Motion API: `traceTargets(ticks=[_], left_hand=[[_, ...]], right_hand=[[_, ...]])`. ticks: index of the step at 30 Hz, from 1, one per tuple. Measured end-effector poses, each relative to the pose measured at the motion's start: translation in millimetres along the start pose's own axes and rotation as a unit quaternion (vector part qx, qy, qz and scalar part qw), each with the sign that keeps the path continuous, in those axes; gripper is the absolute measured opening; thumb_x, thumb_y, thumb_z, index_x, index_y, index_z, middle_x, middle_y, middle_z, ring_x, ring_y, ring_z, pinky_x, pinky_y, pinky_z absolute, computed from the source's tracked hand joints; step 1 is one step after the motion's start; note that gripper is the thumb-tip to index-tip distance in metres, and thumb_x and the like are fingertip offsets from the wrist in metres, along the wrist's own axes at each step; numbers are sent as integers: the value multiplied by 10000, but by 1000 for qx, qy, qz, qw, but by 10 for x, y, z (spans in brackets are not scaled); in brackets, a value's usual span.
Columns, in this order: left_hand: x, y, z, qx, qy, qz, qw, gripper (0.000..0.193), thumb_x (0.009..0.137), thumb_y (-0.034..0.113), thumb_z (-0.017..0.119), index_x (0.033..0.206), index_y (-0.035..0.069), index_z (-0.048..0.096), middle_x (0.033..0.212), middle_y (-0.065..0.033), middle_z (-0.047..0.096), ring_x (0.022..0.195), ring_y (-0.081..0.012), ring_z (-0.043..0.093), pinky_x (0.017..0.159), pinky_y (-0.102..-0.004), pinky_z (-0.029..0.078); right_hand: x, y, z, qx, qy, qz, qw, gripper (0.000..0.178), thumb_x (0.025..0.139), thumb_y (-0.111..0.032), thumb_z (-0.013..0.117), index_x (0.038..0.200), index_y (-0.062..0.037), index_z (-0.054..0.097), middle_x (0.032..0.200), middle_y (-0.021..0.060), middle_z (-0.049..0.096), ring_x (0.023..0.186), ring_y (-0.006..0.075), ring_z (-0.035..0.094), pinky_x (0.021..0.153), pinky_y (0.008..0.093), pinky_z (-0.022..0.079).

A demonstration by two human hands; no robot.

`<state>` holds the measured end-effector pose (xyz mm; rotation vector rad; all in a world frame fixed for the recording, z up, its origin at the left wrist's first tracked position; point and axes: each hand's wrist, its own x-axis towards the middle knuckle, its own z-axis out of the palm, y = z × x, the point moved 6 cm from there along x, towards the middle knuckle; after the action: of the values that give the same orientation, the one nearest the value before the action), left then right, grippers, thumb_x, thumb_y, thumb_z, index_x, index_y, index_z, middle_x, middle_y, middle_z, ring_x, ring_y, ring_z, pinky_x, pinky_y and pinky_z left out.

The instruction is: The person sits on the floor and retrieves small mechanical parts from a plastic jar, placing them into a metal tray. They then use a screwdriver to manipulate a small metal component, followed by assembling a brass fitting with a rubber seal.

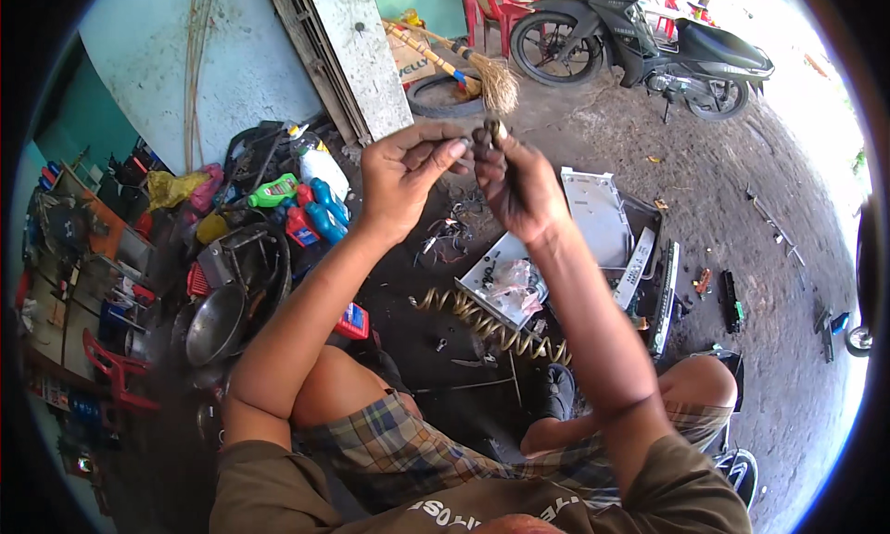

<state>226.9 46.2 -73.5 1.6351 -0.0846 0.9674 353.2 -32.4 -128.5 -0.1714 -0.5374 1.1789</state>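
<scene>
Both my hands are raised in front of me, fingertips meeting. My right hand (519, 186), dark with grease, pinches a small dark metal part (494, 131) at its fingertips. My left hand (403, 172) touches the same part from the left with thumb and forefinger. Below the hands, on the dirt floor, lie a coiled spring-like cable (482, 325), a tangle of wires (445, 237) and white plastic body panels (598, 214). My knees in plaid shorts frame the bottom of the view.
Coloured bottles (306, 205), a metal bowl (215, 325) and a cluttered pile of parts sit at the left. A broom (464, 66) leans by a wall panel. A black scooter (640, 38) and red chairs (496, 6) stand beyond. Small tools lie scattered at the right.
</scene>
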Motion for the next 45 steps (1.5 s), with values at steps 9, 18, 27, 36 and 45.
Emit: traceTargets(ticks=[9, 18, 27, 36, 45], left_hand=[[-339, -76, -30, 99, -78, -10, 992, 161, 928, -89, 766, 1080, -40, 787, 1152, -139, 762, 998, -154, 743, 848, -257, 599], [-442, -12, -1, 184, -107, 44, 976, 176, 878, -109, 790, 1032, -26, 805, 1085, -143, 776, 991, -168, 745, 838, -271, 601], [-498, 118, 31, 212, -90, 0, 973, 172, 880, -91, 794, 1031, -9, 815, 1077, -131, 785, 992, -182, 757, 863, -304, 615], [-503, 159, 121, 204, -91, -38, 974, 138, 879, -75, 799, 1008, -27, 810, 1064, -140, 786, 990, -181, 756, 865, -304, 618], [-434, 61, 69, 175, -108, -106, 973, 103, 873, -75, 799, 965, -29, 806, 1043, -121, 783, 965, -152, 736, 863, -297, 606]], right_hand=[[-609, 687, -234, 124, 60, -103, 985, 202, 1082, -166, 651, 1219, -17, 653, 1038, 47, 663, 827, 99, 561, 669, 235, 485], [-611, 966, -294, 135, 81, -93, 983, 245, 1081, -168, 656, 1261, -1, 666, 1019, 14, 656, 793, 57, 545, 621, 191, 468], [-655, 999, -201, 110, 106, -143, 978, 261, 1080, -176, 664, 1268, 5, 655, 1011, 13, 648, 777, 62, 537, 614, 194, 478], [-709, 1012, -212, 77, 151, -190, 967, 229, 1072, -192, 682, 1213, -13, 656, 948, 6, 641, 732, 62, 534, 578, 211, 477], [-724, 960, -266, 60, 142, -193, 969, 213, 1068, -163, 684, 1209, -7, 656, 950, 18, 652, 730, 69, 545, 572, 218, 486]])
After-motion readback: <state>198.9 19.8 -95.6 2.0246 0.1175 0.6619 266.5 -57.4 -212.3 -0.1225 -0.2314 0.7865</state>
